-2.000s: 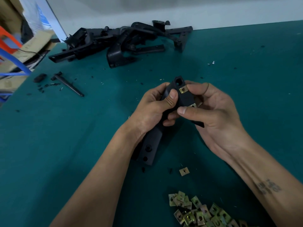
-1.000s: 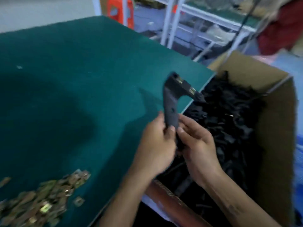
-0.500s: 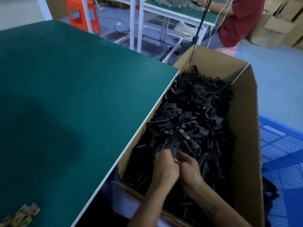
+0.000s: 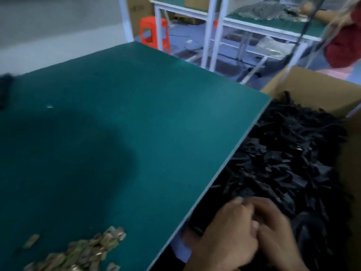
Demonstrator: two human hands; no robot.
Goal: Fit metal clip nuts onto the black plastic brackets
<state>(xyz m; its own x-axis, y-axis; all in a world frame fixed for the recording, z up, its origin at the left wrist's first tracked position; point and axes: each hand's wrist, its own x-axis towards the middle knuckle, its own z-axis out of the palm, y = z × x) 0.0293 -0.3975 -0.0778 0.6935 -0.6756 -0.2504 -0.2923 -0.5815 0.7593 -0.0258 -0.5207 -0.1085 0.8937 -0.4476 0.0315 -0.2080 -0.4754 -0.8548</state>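
- Left hand (image 4: 229, 229) and right hand (image 4: 273, 229) are touching, low over the black brackets (image 4: 283, 163) in the box (image 4: 312, 89).
- Motion blur hides both grips; I cannot tell.
- Clip nuts (image 4: 84, 253) lie on the table (image 4: 136, 114).

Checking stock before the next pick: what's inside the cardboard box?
The cardboard box holds heaped black brackets. Both hands, left and right, cover its near end; the bottom is hidden.
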